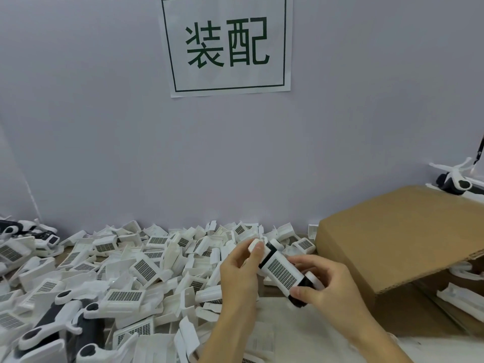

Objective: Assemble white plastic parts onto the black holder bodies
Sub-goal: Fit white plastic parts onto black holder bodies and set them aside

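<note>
Both hands hold one black holder body (284, 273) above the table; a white grilled cover sits on it and black ends show at both sides. My left hand (239, 273) pinches a small white part (255, 244) at the holder's upper left end. My right hand (330, 292) grips the holder's lower right end, fingers curled round it. A big heap of loose white plastic parts (141, 268) with grey grille patches covers the table to the left and behind.
An open cardboard box (403, 239) lies on its side at the right, with white parts under its flap. Assembled black-and-white holders (52, 328) lie at the lower left. A wall with a paper sign (226, 44) stands close behind.
</note>
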`<move>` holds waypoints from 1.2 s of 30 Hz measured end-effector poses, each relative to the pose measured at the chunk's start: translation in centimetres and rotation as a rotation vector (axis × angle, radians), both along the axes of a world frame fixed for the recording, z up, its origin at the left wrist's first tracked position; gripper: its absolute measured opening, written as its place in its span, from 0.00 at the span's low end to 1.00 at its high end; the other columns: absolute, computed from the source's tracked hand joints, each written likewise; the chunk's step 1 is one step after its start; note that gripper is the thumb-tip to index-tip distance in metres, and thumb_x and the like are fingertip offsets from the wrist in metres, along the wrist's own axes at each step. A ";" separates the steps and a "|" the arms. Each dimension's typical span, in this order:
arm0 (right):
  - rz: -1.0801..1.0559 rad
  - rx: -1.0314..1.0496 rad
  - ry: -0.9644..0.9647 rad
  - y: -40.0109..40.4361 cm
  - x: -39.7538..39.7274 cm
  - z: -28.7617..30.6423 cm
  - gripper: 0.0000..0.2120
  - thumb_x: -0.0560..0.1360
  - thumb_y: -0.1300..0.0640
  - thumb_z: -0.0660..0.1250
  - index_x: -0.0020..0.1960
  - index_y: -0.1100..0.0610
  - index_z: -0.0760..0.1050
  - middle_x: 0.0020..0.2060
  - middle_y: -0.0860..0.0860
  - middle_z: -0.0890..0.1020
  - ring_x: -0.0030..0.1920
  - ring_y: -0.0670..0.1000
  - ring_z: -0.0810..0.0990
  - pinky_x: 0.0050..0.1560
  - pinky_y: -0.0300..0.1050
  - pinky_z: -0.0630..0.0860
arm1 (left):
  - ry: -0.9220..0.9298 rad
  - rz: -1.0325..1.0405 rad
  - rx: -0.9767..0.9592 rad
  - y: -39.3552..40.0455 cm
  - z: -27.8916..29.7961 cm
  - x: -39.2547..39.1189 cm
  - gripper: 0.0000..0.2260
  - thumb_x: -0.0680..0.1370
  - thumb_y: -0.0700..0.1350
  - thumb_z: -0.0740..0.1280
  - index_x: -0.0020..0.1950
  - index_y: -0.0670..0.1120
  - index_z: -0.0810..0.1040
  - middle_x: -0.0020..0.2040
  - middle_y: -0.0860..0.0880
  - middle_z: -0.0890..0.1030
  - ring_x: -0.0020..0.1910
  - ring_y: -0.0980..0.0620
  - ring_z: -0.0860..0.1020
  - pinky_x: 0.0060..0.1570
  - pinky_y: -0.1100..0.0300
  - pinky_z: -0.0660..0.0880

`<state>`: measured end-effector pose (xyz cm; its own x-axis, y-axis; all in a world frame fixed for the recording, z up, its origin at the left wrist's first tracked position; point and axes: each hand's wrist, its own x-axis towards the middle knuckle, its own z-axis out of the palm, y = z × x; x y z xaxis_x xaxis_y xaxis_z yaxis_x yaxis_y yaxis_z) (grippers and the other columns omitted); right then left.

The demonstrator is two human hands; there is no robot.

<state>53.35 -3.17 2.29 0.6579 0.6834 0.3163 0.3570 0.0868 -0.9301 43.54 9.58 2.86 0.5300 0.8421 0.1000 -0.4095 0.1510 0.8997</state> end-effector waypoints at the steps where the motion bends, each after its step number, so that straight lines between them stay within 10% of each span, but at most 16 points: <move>1: -0.017 -0.023 -0.055 0.1 -0.2 0.0 0.23 0.62 0.70 0.79 0.50 0.46 0.86 0.44 0.48 0.86 0.47 0.51 0.84 0.46 0.48 0.83 | -0.007 -0.004 0.007 0.0 0.0 0.0 0.04 0.79 0.44 0.71 0.49 0.48 0.86 0.45 0.42 0.86 0.42 0.46 0.85 0.35 0.50 0.82; 5: -0.092 -0.015 -0.176 0.3 -0.5 -0.1 0.25 0.62 0.72 0.79 0.49 0.45 0.86 0.45 0.43 0.86 0.49 0.45 0.83 0.47 0.37 0.80 | -0.027 0.017 -0.020 0.2 -0.3 0.1 0.06 0.81 0.40 0.68 0.52 0.44 0.85 0.46 0.42 0.86 0.42 0.48 0.85 0.34 0.61 0.79; 15: -0.080 0.034 0.033 0.1 0.1 0.1 0.21 0.75 0.72 0.69 0.55 0.47 0.82 0.49 0.45 0.87 0.53 0.46 0.84 0.54 0.49 0.82 | -0.048 -0.041 -0.045 -0.1 0.2 0.7 0.08 0.79 0.40 0.69 0.57 0.46 0.82 0.53 0.43 0.86 0.51 0.46 0.85 0.50 0.52 0.82; 19: -0.043 0.064 0.201 0.0 0.5 0.4 0.18 0.80 0.70 0.63 0.58 0.51 0.81 0.51 0.51 0.87 0.50 0.48 0.85 0.42 0.38 0.79 | 0.024 -0.043 0.035 -0.3 0.5 0.6 0.10 0.79 0.37 0.69 0.56 0.51 0.83 0.53 0.49 0.87 0.57 0.45 0.84 0.61 0.38 0.77; 27: 0.040 0.016 0.493 -0.2 0.9 0.8 0.13 0.83 0.65 0.60 0.56 0.54 0.82 0.49 0.56 0.87 0.41 0.54 0.83 0.30 0.41 0.76 | 0.245 -0.018 0.313 0.6 1.4 -0.2 0.05 0.77 0.43 0.74 0.49 0.54 0.84 0.48 0.52 0.86 0.44 0.57 0.84 0.37 0.67 0.77; 36: 0.272 -0.013 0.565 0.0 -0.3 1.7 0.14 0.84 0.62 0.57 0.62 0.62 0.80 0.53 0.61 0.82 0.42 0.55 0.80 0.35 0.46 0.78 | 0.148 -0.190 0.056 1.2 2.3 -1.3 0.12 0.71 0.46 0.75 0.53 0.47 0.80 0.40 0.45 0.86 0.34 0.51 0.83 0.30 0.60 0.79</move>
<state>53.09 -3.17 3.99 0.5233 0.8512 -0.0396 -0.2237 0.0923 -0.9703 42.20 10.82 5.17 0.6907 0.7211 0.0532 -0.2414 0.1605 0.9571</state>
